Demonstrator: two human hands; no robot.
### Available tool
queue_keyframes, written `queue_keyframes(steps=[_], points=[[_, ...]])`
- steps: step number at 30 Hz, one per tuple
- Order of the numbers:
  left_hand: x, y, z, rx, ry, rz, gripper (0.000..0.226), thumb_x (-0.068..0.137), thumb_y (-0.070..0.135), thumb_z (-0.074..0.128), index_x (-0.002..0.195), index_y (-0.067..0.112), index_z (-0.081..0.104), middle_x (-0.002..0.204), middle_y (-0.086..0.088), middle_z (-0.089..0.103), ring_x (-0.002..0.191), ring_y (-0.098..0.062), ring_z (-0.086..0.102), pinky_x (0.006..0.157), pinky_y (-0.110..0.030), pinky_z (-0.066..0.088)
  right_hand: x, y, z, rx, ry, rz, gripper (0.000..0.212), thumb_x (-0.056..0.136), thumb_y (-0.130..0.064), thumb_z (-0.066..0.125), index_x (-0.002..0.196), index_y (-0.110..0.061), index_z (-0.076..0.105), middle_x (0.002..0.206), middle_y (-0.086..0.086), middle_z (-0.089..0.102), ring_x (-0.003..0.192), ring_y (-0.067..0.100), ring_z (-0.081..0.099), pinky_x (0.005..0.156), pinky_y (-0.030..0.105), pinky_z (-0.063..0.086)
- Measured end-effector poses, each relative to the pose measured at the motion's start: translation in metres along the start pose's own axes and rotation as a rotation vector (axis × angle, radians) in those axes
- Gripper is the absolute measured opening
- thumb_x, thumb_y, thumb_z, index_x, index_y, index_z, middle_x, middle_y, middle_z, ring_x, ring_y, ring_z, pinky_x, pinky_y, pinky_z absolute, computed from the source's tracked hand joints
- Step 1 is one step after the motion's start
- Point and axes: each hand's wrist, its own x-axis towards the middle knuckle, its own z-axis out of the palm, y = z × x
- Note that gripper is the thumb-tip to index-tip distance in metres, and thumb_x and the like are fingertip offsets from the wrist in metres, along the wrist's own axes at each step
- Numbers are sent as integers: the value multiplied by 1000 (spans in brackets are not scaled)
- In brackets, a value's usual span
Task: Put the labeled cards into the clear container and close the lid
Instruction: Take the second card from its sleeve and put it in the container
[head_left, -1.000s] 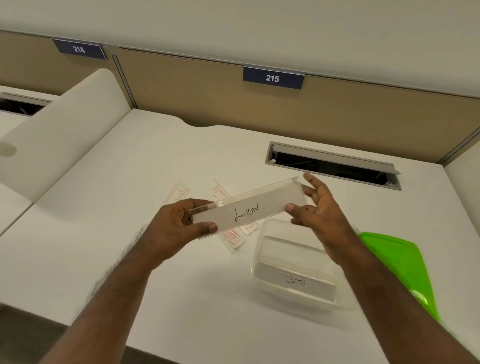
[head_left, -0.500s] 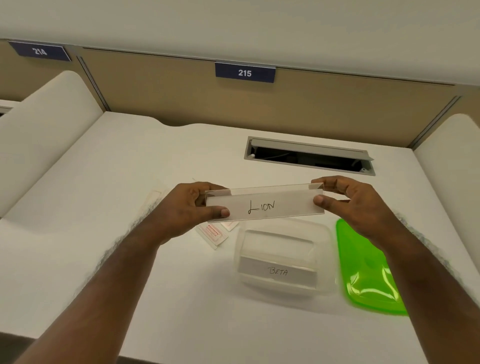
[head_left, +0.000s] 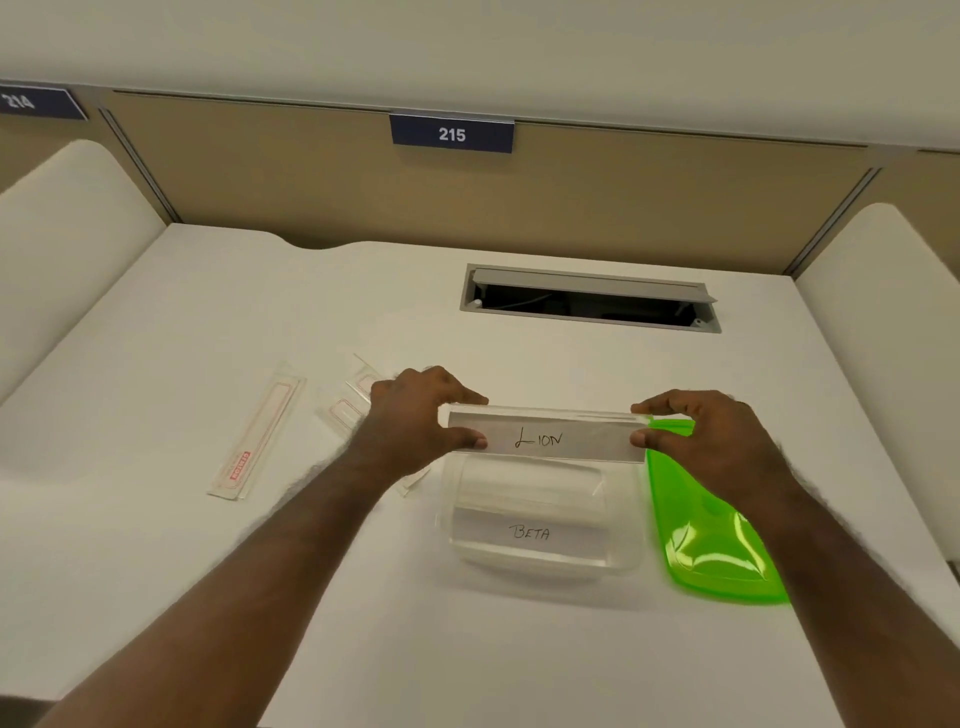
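Note:
I hold a long clear card holder marked LION level by its two ends. My left hand pinches its left end, my right hand its right end. It hangs over the far rim of the clear container, which stands open on the white desk. A card marked BETA lies inside the container. The green lid lies flat on the desk just right of the container, partly under my right wrist.
More clear sleeves with red print lie on the desk: one long sleeve at the left, others behind my left hand. A cable slot opens at the back. White dividers flank the desk on both sides.
Both hands have lowered the LION card from mid-air toward the container's far rim and levelled it. My view has shifted left, so the container and lid sit more to the centre.

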Motion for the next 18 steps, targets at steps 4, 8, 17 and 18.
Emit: queue_keyframes(steps=[4, 8, 17, 18], points=[[4, 7, 30, 302, -21, 56, 50, 68, 64, 70, 114, 43, 66, 112, 17, 65, 106, -16, 51, 82, -35, 23, 0, 17, 22, -216, 15, 6, 22, 69, -47, 77, 90, -42, 72, 103, -13, 69, 106, 17, 56, 89, 38, 41], [5, 11, 53, 490, -73, 111, 48, 73, 56, 71, 115, 34, 67, 109, 10, 71, 104, -20, 54, 88, -39, 29, 0, 26, 47, -483, 16, -69, 22, 68, -49, 75, 86, -38, 74, 96, -11, 65, 96, 21, 54, 76, 37, 33], [-1, 20, 79, 771, -228, 174, 4, 74, 19, 73, 75, 16, 70, 74, 1, 71, 85, -25, 59, 89, -36, 39, -2, 23, 83, -872, -129, -175, 19, 76, -42, 70, 84, -26, 75, 95, 2, 61, 96, 29, 52, 78, 42, 31], [-1, 20, 82, 777, -240, 179, 2, 75, 14, 70, 75, 16, 69, 75, 0, 70, 87, -26, 58, 90, -37, 37, -1, 21, 85, -903, -151, -174, 21, 78, -42, 67, 87, -24, 75, 98, 3, 60, 100, 30, 51, 80, 43, 31]])
